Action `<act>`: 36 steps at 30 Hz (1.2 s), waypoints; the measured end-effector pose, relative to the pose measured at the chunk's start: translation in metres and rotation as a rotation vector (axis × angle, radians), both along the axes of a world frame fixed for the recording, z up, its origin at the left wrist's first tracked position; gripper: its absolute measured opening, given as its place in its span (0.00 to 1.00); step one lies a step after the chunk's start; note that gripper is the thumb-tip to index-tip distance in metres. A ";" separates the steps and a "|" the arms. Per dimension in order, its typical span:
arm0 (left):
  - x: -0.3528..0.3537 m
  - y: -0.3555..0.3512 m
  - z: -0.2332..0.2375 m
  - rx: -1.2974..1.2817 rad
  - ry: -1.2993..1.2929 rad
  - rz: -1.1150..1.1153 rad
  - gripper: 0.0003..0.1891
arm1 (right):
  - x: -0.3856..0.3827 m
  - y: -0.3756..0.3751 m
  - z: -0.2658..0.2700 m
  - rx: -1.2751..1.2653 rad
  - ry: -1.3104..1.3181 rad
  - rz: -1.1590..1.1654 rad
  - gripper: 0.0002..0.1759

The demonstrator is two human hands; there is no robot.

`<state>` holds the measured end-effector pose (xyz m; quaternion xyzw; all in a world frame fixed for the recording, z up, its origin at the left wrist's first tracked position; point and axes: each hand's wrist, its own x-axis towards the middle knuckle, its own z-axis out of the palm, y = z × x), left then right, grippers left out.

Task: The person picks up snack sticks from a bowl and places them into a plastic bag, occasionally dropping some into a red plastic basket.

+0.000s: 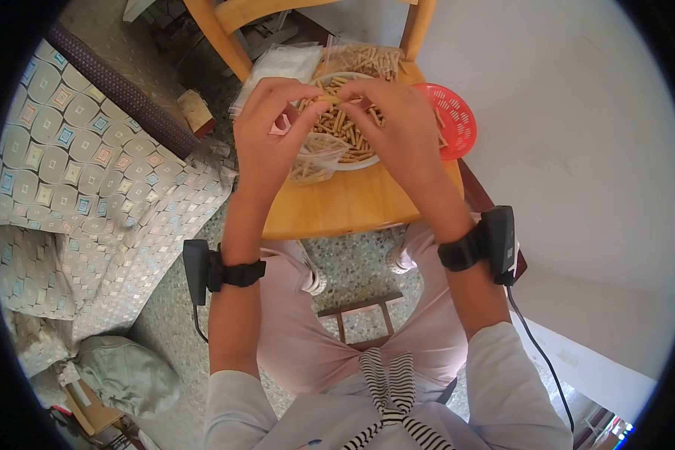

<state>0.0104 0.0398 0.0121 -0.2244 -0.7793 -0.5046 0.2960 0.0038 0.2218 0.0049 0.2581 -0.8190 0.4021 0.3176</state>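
My left hand (261, 131) and my right hand (401, 124) meet above a white bowl (361, 165). Between their thumbs and forefingers they pinch one short tan stick (328, 99), which looks like a wooden dowel. Several similar tan sticks (345, 131) fill the bowl below. A small pinkish-white scrap (280, 125) shows inside the curl of my left hand; whether it is held there cannot be made out. Beside the bowl's near left side lies a clear plastic bag (313, 169), partly hidden by my left hand.
The bowl stands on a wooden chair seat (330, 206). Behind it lie a bag of sticks (364, 60) and flat clear bags (289, 60). A red perforated basket (461, 120) sits at the right, near the white wall (555, 135). Patterned cloth (90, 172) hangs at the left.
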 end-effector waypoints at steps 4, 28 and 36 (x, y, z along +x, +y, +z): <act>0.003 0.006 0.003 -0.031 -0.043 -0.036 0.08 | 0.000 -0.001 -0.003 -0.007 -0.157 0.050 0.08; -0.006 -0.020 -0.004 -0.488 -0.324 -0.277 0.09 | -0.030 0.021 -0.081 0.553 -0.327 -0.119 0.21; 0.001 -0.022 0.011 -0.202 -0.642 -0.426 0.07 | -0.034 0.019 -0.087 0.539 -0.300 -0.095 0.17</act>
